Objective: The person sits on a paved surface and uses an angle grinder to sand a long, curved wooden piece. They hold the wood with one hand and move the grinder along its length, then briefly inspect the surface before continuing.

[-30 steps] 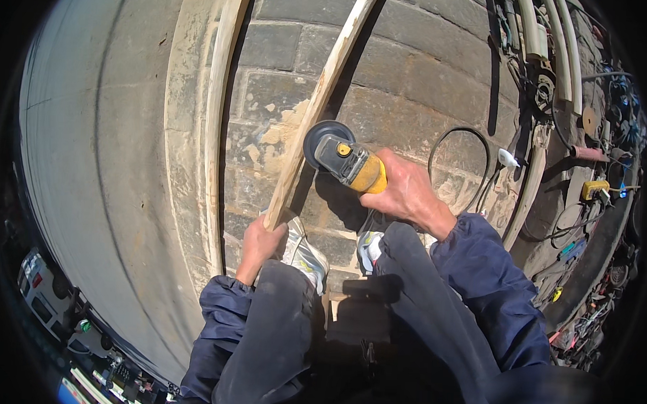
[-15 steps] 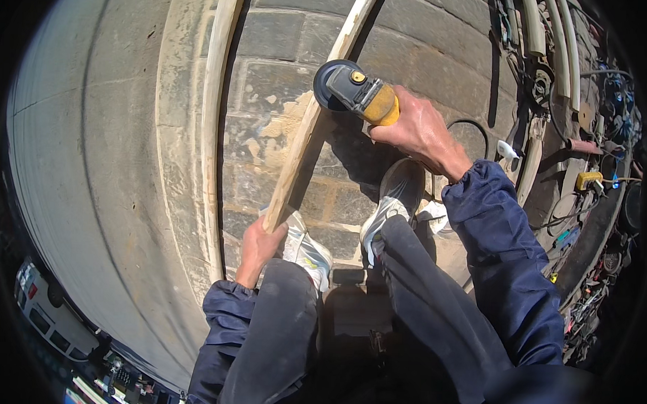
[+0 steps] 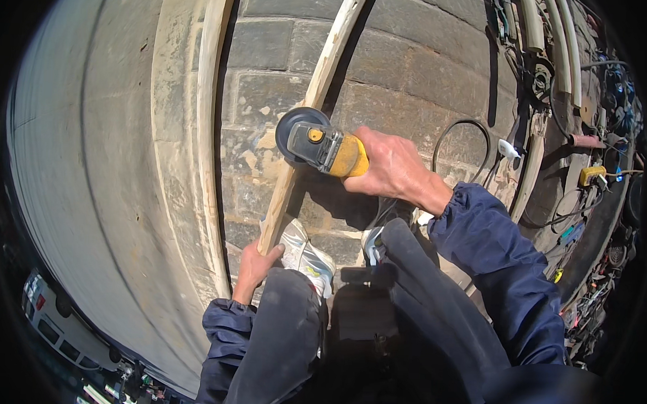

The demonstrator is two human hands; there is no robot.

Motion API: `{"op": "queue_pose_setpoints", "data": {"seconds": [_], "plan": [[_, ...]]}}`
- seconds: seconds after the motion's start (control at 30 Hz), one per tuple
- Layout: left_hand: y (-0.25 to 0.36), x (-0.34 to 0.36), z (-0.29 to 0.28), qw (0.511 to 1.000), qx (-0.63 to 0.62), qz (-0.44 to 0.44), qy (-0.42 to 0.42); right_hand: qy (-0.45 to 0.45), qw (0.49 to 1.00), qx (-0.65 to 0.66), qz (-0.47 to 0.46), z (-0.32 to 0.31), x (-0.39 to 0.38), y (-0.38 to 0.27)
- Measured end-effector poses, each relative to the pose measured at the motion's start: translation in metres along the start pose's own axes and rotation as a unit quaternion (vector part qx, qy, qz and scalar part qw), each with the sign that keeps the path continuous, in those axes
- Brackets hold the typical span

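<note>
My right hand [image 3: 389, 169] is closed round the yellow body of an angle grinder [image 3: 325, 149]. The grinder's dark round disc [image 3: 290, 129] lies over a long pale wooden batten [image 3: 328, 60] at the middle of the view; whether it touches the wood is unclear. My left hand [image 3: 255, 269] grips the near end of that batten, just above my left knee. Beneath my hands are my two pale shoes [image 3: 300, 251] on stone paving [image 3: 413, 70]. A second batten [image 3: 211, 112] lies parallel to the left, along a low concrete edge [image 3: 173, 125].
At the right are long pale strips [image 3: 560, 46], a looped black cable [image 3: 463, 123], a small white bottle [image 3: 508, 148], a yellow power strip [image 3: 592, 174] and a heap of tools [image 3: 602, 283]. A white van [image 3: 59, 332] shows at the lower left, beyond a concrete surface [image 3: 104, 159].
Over the last second the grinder went up along the batten, then came back down toward me and slightly left. My right foot shifted forward and back with my leg. My left hand stays on the batten.
</note>
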State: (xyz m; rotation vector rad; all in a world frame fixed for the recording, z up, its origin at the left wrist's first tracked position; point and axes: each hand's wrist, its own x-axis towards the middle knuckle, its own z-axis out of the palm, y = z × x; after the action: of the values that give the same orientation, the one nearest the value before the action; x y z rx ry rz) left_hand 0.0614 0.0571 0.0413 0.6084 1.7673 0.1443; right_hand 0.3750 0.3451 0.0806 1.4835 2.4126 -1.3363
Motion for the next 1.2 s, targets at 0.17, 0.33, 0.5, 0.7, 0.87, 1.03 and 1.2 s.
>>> {"op": "queue_pose_setpoints", "data": {"seconds": [0.17,0.33,0.5,0.7,0.87,1.03,1.2], "plan": [[-0.013,-0.003,0.002,0.998,-0.061,-0.018,-0.016,-0.017,0.999,-0.019,0.026,-0.013,0.020,0.010],[-0.009,0.002,0.002,1.000,-0.017,-0.003,0.000,0.117,0.982,0.006,0.148,-0.102,0.095,0.062],[0.000,-0.001,0.007,0.999,-0.028,0.018,0.010,0.156,0.979,0.011,0.127,-0.116,0.086,0.067],[0.009,-0.013,0.007,0.998,-0.065,0.011,0.024,-0.021,0.998,-0.033,0.041,-0.034,0.028,0.015],[0.008,-0.010,0.004,0.999,-0.036,0.008,0.019,0.047,0.993,0.013,0.112,-0.068,0.062,0.034],[-0.007,0.001,0.006,0.998,-0.049,0.026,0.007,0.138,0.974,0.038,0.175,-0.114,0.095,0.069],[-0.012,0.000,-0.001,1.000,-0.027,0.006,0.000,0.057,0.994,0.015,0.088,-0.065,0.060,0.044]]}}
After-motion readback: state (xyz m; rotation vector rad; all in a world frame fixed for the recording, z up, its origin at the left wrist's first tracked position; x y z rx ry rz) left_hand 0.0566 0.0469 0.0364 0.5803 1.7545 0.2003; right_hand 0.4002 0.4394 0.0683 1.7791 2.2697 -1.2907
